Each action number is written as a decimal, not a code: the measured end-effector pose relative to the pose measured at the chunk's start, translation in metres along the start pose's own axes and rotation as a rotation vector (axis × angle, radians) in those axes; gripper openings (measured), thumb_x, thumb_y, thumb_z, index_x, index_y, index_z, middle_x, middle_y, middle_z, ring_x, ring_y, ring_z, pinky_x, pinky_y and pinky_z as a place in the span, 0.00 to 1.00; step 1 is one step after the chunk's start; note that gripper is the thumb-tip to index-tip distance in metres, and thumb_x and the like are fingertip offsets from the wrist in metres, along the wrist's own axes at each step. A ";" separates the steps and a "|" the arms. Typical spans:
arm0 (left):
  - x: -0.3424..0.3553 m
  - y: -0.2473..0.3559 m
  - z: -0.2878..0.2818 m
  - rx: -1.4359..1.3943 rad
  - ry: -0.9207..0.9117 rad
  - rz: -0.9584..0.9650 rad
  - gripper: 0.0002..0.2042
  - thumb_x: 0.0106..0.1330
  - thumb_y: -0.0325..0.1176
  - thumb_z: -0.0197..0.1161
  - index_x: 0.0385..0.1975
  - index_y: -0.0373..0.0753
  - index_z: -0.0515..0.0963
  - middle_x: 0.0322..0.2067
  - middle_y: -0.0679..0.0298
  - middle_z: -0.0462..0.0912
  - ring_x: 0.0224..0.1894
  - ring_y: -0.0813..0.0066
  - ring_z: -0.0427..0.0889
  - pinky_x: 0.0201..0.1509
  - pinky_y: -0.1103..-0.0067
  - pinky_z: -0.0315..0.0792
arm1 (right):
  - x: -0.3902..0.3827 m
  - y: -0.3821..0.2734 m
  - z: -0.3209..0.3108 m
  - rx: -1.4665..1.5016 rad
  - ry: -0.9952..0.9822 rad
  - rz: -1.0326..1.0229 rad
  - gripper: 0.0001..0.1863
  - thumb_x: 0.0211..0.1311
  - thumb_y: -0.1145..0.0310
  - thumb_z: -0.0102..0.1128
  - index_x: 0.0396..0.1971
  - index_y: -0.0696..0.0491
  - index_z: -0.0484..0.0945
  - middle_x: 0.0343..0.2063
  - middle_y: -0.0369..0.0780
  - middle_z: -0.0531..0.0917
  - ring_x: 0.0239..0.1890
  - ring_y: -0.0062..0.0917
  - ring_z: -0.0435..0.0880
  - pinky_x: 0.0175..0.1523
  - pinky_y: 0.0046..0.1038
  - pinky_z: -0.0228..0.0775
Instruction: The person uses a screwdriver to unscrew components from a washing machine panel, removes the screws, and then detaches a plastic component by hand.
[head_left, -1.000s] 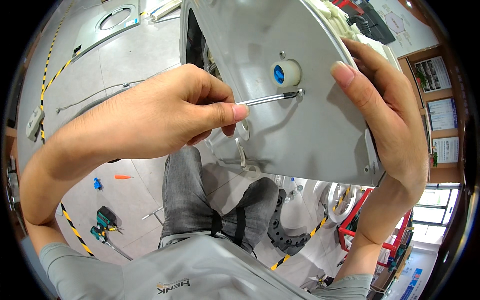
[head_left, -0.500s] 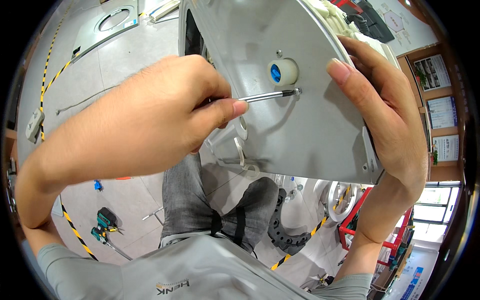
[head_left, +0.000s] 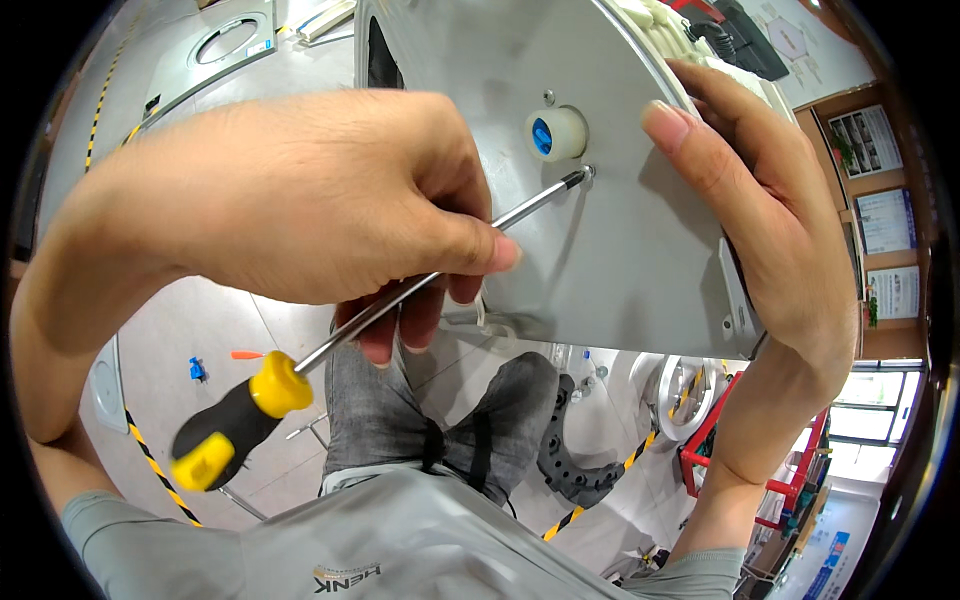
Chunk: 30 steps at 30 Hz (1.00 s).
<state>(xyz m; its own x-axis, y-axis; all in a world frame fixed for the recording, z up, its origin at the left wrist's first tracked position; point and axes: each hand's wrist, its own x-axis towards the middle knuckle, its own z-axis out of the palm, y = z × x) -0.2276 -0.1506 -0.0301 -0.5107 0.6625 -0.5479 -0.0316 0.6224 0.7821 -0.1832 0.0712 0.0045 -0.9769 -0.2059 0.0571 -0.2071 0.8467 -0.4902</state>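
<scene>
In my left hand (head_left: 400, 200) is a screwdriver with a yellow-and-black handle (head_left: 232, 425), pinched along its metal shaft between thumb and fingers. The tip meets a screw (head_left: 588, 172) on a large grey metal panel (head_left: 630, 270), and the handle slants down to the left. Just above that screw, a white round fitting (head_left: 560, 134) with a blue core sticks out, and another screw (head_left: 549, 97) sits over it. My right hand (head_left: 765, 210) grips the panel's right edge, thumb near the front face, fingers partly hidden behind.
A flat panel with a round hole (head_left: 228, 42) lies on the floor, far left. Below my legs is a dark curved block (head_left: 570, 470). A round door ring (head_left: 690, 398) and a red frame (head_left: 700, 455) stand at the lower right. Yellow-black tape (head_left: 160, 475) marks the floor.
The screwdriver has tilted, its handle now swung down into sight below my left hand. That hand has shifted slightly. The right hand stays on the panel edge.
</scene>
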 end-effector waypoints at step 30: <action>0.005 -0.011 0.009 -0.187 0.125 0.096 0.21 0.72 0.46 0.60 0.23 0.33 0.76 0.13 0.64 0.77 0.11 0.81 0.76 0.13 0.85 0.68 | 0.010 -0.002 0.003 0.132 0.049 -0.036 0.25 0.65 0.59 0.64 0.50 0.66 0.75 0.28 0.39 0.83 0.28 0.15 0.81 0.30 0.17 0.68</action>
<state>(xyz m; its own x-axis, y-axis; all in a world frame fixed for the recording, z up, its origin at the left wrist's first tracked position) -0.2222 -0.1502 -0.0437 -0.6208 0.6513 -0.4365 -0.1303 0.4633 0.8766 -0.1922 0.0659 0.0037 -0.9711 -0.2077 0.1179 -0.2365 0.7668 -0.5968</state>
